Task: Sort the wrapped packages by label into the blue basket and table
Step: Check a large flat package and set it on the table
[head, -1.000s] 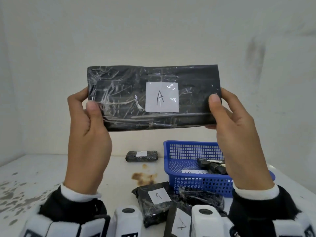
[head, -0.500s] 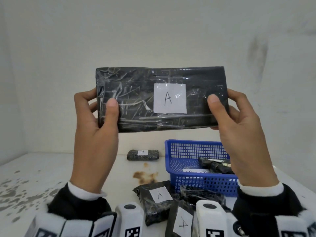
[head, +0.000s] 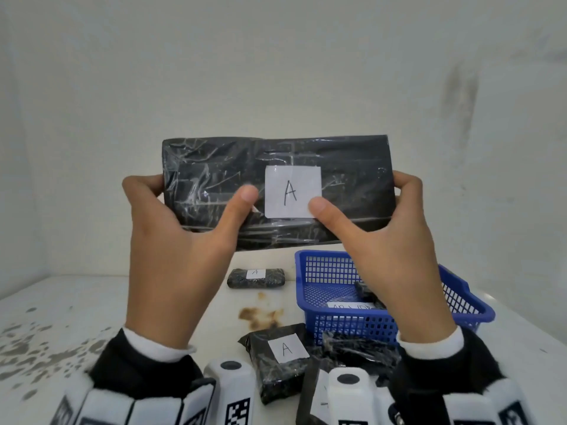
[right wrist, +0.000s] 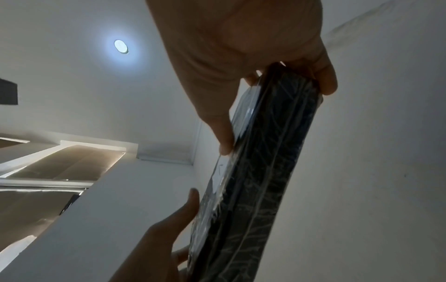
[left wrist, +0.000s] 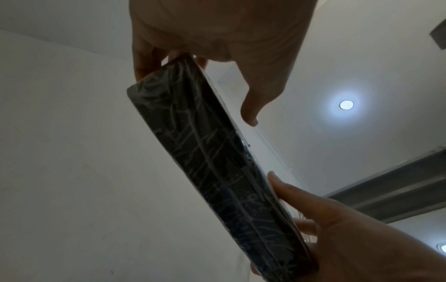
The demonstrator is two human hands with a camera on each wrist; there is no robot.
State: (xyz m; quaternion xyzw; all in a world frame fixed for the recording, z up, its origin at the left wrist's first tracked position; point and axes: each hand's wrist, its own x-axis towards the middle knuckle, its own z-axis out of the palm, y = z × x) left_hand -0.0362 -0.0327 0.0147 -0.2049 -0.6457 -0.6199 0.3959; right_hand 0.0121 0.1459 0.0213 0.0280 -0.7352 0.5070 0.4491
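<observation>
Holding the long black package (head: 276, 191) up at chest height above the table (head: 92, 317), the person has slid both thumbs inward since half a second ago: the left hand (head: 171, 246) now sets its thumb just left of the white label (head: 293, 191), and the right hand (head: 392, 256) rests its thumb on the label's lower right corner. Both hands are clamped on the package, thumbs on the near face and fingers curled behind its ends. The package also sits lower in view than before. Its label reads "A" in handwriting. Black wrap under creased, shiny clear film covers the flat rectangular block. Below, a small package (head: 256, 278) marked "A" lies far on the table, another "A" package (head: 280, 360) lies near, and the blue basket (head: 337, 323) on the right holds dark packages with an unreadable label.
</observation>
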